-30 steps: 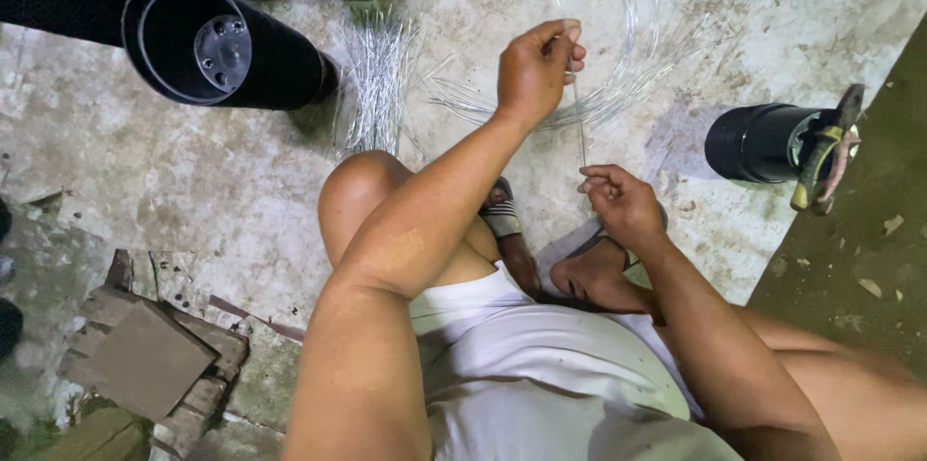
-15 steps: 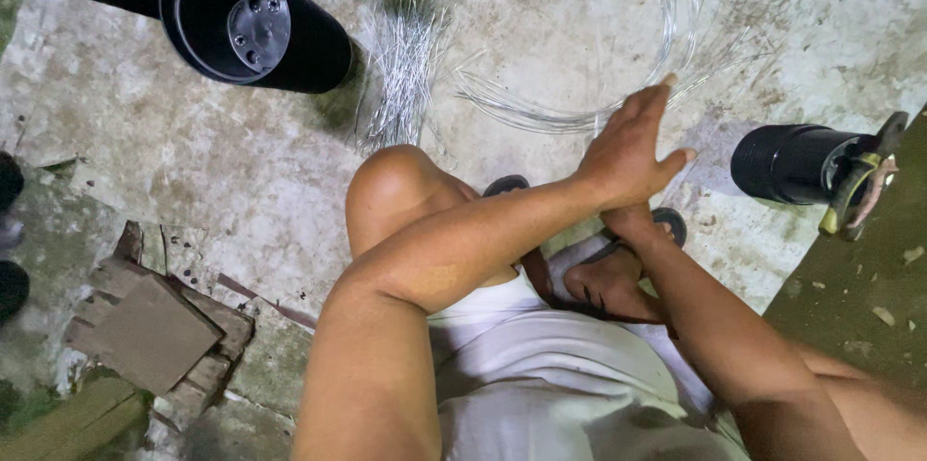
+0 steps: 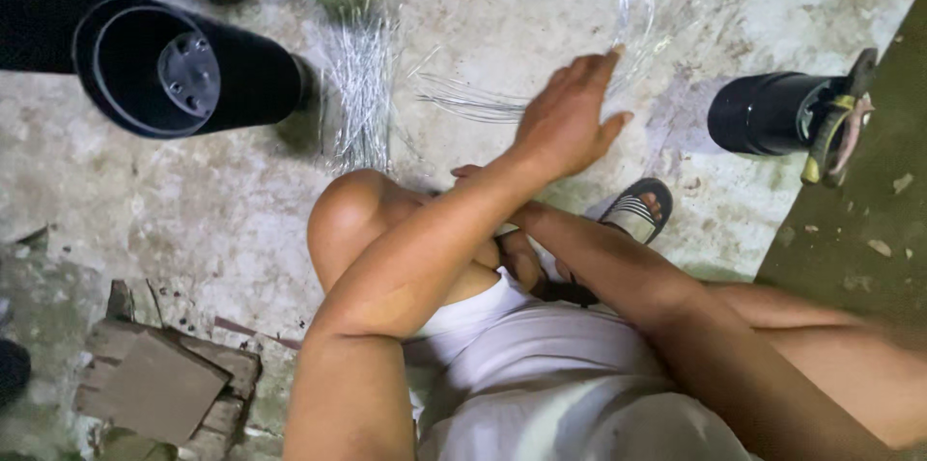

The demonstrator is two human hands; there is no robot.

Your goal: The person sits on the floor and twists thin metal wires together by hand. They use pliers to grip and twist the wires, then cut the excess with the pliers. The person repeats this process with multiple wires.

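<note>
A black plastic pot [image 3: 183, 70] is seen lying on its side on the stained concrete floor [image 3: 116, 191], well to the left of the hands, with a bundle of short cut wires [image 3: 359, 84] spread between it and the reach. The left hand [image 3: 570, 118] is stretched forward across the body, fingers spread and flat, gripping nothing, its fingertips just over the loose coil of thin silvery wire [image 3: 628, 27] lying on the floor. The right hand [image 3: 483, 181] is mostly hidden under the left forearm; whether it is closed cannot be told. A striped sandal [image 3: 632, 215] is seen just below the open hand. Well to the right, a black cylinder [image 3: 768, 113] lies with pliers [image 3: 835, 123] resting at its end.
</note>
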